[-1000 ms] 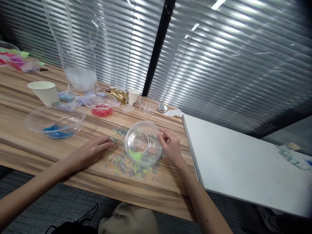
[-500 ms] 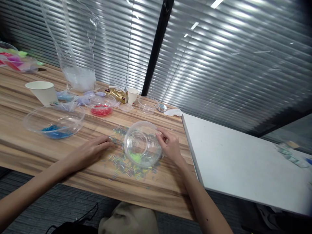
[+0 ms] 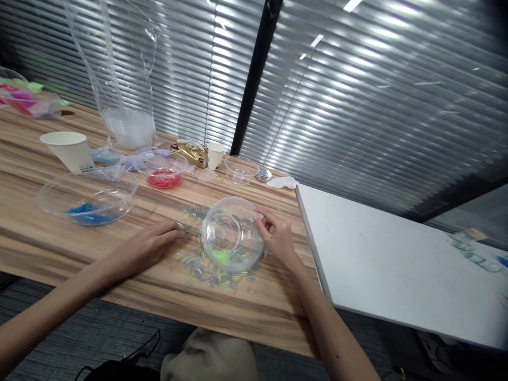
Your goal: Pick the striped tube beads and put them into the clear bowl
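Observation:
My right hand (image 3: 274,233) pinches the right rim of a clear plastic bowl (image 3: 248,233), which is tilted so its open side faces me. Bright green bits (image 3: 221,257) lie low inside the bowl. Around and beneath it, many short, thin tube-like pieces (image 3: 206,271) in mixed colours are scattered over the wooden table (image 3: 159,301). My left hand (image 3: 161,238) rests low on the table at the left edge of these pieces, its fingers closed together and pointing at them. Whatever is between those fingertips is too small to make out.
A clear bowl (image 3: 50,203) with blue bits stands left, another bowl (image 3: 180,161) with red bits behind. Paper cups (image 3: 73,151), a gold box (image 3: 192,154), a clear bowl (image 3: 242,172) and a tall clear bag (image 3: 130,127) line the back. Right, a white table (image 3: 381,254) adjoins.

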{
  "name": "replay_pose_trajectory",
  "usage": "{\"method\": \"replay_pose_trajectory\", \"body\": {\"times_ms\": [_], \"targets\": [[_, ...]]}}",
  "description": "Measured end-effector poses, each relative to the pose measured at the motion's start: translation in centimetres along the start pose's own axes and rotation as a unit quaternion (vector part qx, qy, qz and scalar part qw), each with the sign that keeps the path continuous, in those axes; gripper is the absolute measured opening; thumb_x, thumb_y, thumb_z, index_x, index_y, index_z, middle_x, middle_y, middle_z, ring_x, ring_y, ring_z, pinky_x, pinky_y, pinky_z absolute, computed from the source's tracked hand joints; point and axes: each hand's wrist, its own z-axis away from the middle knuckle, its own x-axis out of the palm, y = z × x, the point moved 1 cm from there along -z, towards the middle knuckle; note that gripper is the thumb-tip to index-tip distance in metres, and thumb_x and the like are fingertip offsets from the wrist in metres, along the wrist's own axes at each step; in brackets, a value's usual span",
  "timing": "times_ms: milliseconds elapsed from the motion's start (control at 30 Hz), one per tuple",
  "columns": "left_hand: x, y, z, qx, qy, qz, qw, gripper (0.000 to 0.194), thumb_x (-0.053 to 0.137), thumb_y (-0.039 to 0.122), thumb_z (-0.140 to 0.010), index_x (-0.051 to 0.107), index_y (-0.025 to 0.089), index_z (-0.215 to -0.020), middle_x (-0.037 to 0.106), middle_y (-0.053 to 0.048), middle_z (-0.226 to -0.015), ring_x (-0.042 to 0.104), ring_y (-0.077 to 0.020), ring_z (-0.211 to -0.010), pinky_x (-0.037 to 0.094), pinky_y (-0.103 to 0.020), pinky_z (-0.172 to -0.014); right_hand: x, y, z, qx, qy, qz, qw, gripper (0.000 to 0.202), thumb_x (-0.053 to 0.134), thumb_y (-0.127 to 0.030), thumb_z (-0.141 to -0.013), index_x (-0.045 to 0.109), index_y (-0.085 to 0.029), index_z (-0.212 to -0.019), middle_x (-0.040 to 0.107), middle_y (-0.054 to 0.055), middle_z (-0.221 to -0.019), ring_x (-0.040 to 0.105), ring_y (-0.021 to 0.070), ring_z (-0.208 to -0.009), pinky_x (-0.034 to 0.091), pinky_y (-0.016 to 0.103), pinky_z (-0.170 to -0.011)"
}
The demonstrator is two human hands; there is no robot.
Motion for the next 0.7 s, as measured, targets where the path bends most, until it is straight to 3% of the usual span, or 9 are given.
{"method": "replay_pose_trajectory", "body": {"times_ms": [700], "targets": [[-0.21, 0.25, -0.37, -0.031, -0.012, 0.02, 0.999, 0.025, 0.041, 0.017, -0.089, 0.059, 0.021, -0.106, 0.059, -0.008, -0.097, 0.055, -0.0202, -0.09, 0.046, -0.033, -0.079, 0.17, 0.14, -0.01, 0.01, -0.025, -0.003, 1.0, 0.028, 0.05, -0.031, -0.087, 0.067, -0.014, -0.101, 0.056, -0.002, -0.058, 0.048, 0.0097, -0.05, 0.036, 0.02, -0.052]]}}
